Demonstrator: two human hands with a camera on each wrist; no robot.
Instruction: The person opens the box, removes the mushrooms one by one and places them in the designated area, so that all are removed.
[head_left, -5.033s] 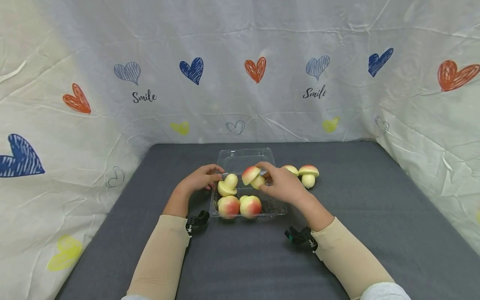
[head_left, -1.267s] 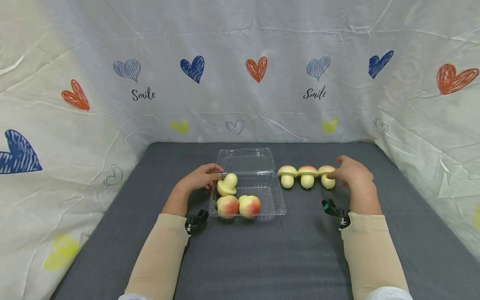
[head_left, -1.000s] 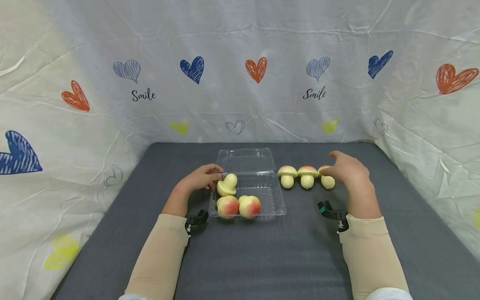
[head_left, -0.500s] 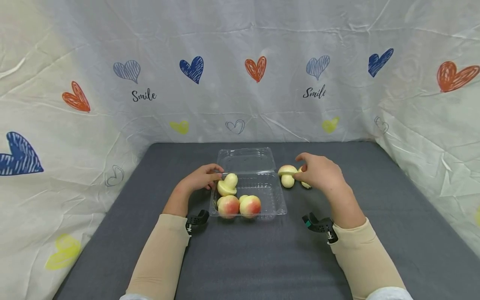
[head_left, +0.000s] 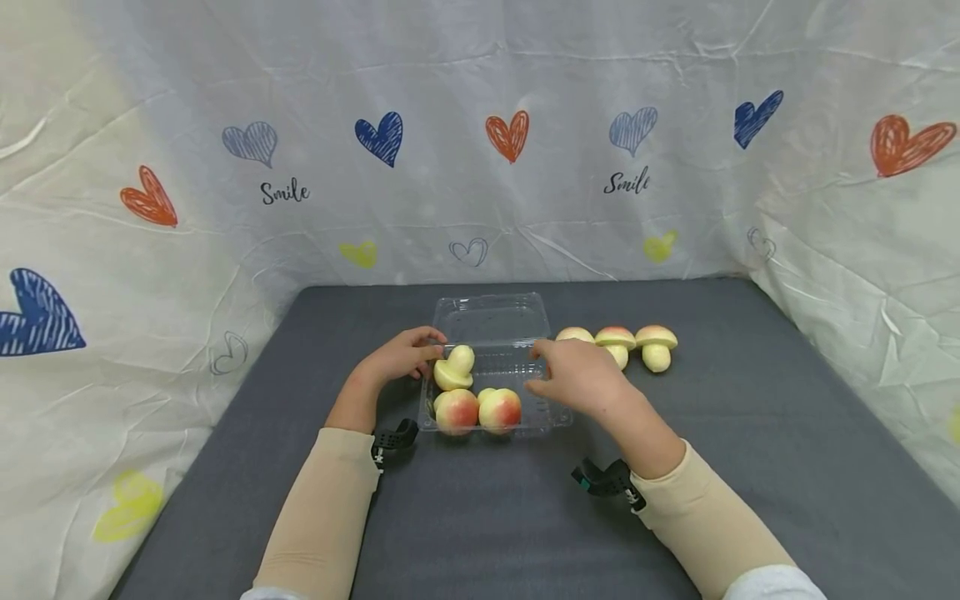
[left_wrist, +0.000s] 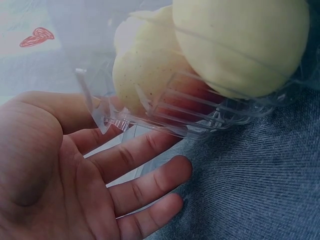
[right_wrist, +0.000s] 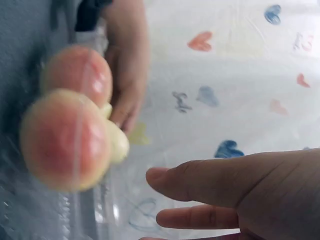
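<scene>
A clear plastic clamshell box [head_left: 545,392] stands with its lid raised at the back, three toy mushrooms inside. One yellow mushroom [head_left: 454,368] lies at the back left, stem up. Two with red-flushed caps, a left one [head_left: 456,412] and a right one [head_left: 500,411], sit along the front. My left hand [head_left: 401,357] rests against the box's left wall, fingers fairly straight in the left wrist view. Over the box's right part hovers my right hand [head_left: 581,375], thumb and fingers apart, holding nothing. In the right wrist view its thumb [right_wrist: 185,181] points toward the caps.
Three more mushrooms stand in a row right of the box: a near one [head_left: 575,334] partly hidden by my right hand, a middle one [head_left: 615,340] and a far one [head_left: 656,348]. A grey cloth covers the table [head_left: 480,517]; a heart-printed white sheet [head_left: 435,200] hangs behind.
Five seconds ago my right hand held a mushroom over the box; by 1.3 seconds ago three stood on the right. Since then the right hand has moved left, empty. Left hand stayed.
</scene>
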